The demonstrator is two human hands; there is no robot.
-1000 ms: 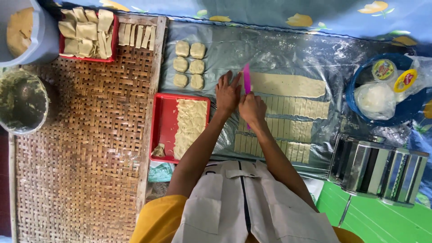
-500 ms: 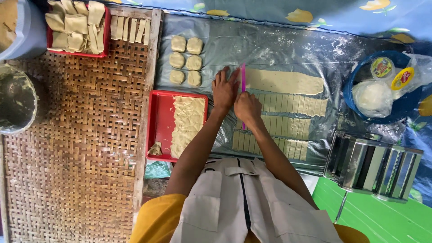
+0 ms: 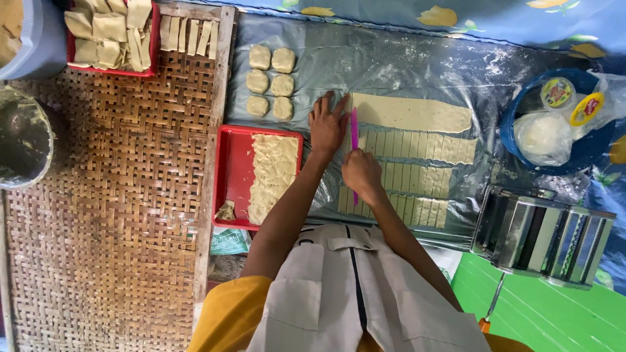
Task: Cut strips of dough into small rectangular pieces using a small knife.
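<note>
A grey plastic sheet [image 3: 404,65], dusted with flour, covers the work surface; a woven mat [image 3: 111,215] lies left of it and a blue flowered cloth [image 3: 456,19] along the far edge. The left hand [image 3: 328,125] lies flat, fingers spread, on the sheet at the near end of the uncut dough strip [image 3: 411,112]. The right hand [image 3: 362,175] is closed around a pink ruler [image 3: 354,140] laid across the cut dough rows [image 3: 411,173], its edge touching the left fingers. Six dough balls [image 3: 270,81] sit beyond the left hand, and a red tray [image 3: 235,173] with dough is beside the forearm. A blue bowl [image 3: 515,146] and a steel pasta roller [image 3: 541,234] stand to the right, on a green floor [image 3: 554,313].
</note>
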